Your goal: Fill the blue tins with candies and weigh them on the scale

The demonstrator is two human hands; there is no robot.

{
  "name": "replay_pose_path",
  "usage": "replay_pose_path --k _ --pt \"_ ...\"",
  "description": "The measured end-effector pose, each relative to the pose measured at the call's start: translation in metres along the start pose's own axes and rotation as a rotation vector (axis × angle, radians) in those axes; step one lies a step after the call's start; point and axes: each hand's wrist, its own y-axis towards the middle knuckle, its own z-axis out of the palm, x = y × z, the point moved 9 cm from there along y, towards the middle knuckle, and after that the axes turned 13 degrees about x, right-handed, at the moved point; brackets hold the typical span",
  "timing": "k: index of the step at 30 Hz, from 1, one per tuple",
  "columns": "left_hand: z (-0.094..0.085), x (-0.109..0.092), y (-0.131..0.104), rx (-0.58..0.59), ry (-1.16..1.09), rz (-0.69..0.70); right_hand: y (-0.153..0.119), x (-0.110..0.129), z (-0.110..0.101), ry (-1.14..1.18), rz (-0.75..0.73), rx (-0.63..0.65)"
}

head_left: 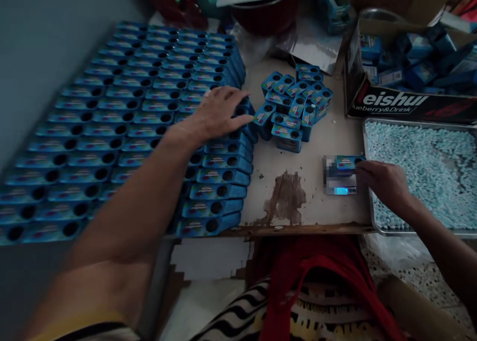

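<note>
My left hand (pixel 219 111) reaches over the right edge of the packed rows of small blue boxes (pixel 137 90), each with a dark round hole in its top. Its thumb and fingers are spread apart around the end of one box, and I cannot tell whether they touch it. On the right, my right hand (pixel 385 182) pinches the end of a blue box (pixel 347 162) on a small digital scale (pixel 341 182) with a lit display. Between the hands, a loose cluster of similar blue boxes (pixel 286 120) stands on the worn white tabletop (pixel 316 207).
A metal tray (pixel 373 222) of pale blue pellets (pixel 428 177) lies at the right. Behind it, a cardboard carton (pixel 410 102) holds more blue boxes. A dark red bowl (pixel 264 18) and a red tape dispenser (pixel 179 6) stand at the back.
</note>
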Motion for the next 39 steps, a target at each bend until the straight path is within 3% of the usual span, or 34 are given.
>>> replay_pose_path --k 3,6,9,11,14,16,18,21,24,26,28,31,33,35,39 --pt "0.011 -0.017 -0.021 -0.06 -0.097 -0.1 0.001 -0.013 0.0 0.186 -0.019 -0.013" --pt "0.025 -0.011 -0.032 -0.092 -0.108 -0.202 -0.002 -0.035 -0.018 0.533 0.04 -0.034" --pt "0.037 0.0 -0.032 -0.088 -0.053 -0.172 -0.015 -0.08 -0.028 1.044 0.194 -0.108" --pt "0.041 0.008 -0.03 -0.092 -0.026 -0.15 -0.029 -0.113 -0.015 1.271 0.363 -0.097" --pt "0.034 0.013 -0.031 -0.078 -0.028 -0.168 -0.051 -0.148 0.013 1.256 0.535 0.079" --pt "0.018 -0.003 -0.037 -0.076 -0.018 -0.133 -0.056 -0.156 0.023 1.102 0.486 0.224" --pt "-0.004 -0.041 -0.05 -0.092 0.035 -0.046 -0.053 -0.154 0.022 0.881 0.387 0.341" --pt "-0.02 -0.129 -0.077 -0.105 0.155 0.098 -0.038 -0.138 0.011 0.51 0.268 0.469" --pt "0.005 -0.224 -0.095 -0.096 0.205 0.244 -0.013 -0.111 -0.013 0.199 0.139 0.443" --pt "0.034 -0.26 -0.097 -0.141 0.122 0.242 0.0 -0.094 -0.027 0.104 0.07 0.382" --pt "0.068 -0.269 -0.089 -0.168 -0.06 0.181 0.007 -0.084 -0.033 0.123 0.039 0.359" --pt "0.115 -0.25 -0.071 -0.196 -0.392 0.025 0.012 -0.076 -0.035 0.216 -0.002 0.338" --pt "0.135 -0.237 -0.06 -0.207 -0.563 -0.036 0.013 -0.07 -0.038 0.253 -0.047 0.296" --pt "0.144 -0.233 -0.051 -0.212 -0.664 -0.037 0.013 -0.064 -0.041 0.284 -0.087 0.265" --pt "0.144 -0.241 -0.038 -0.194 -0.726 0.016 0.012 -0.051 -0.048 0.389 -0.088 0.257"
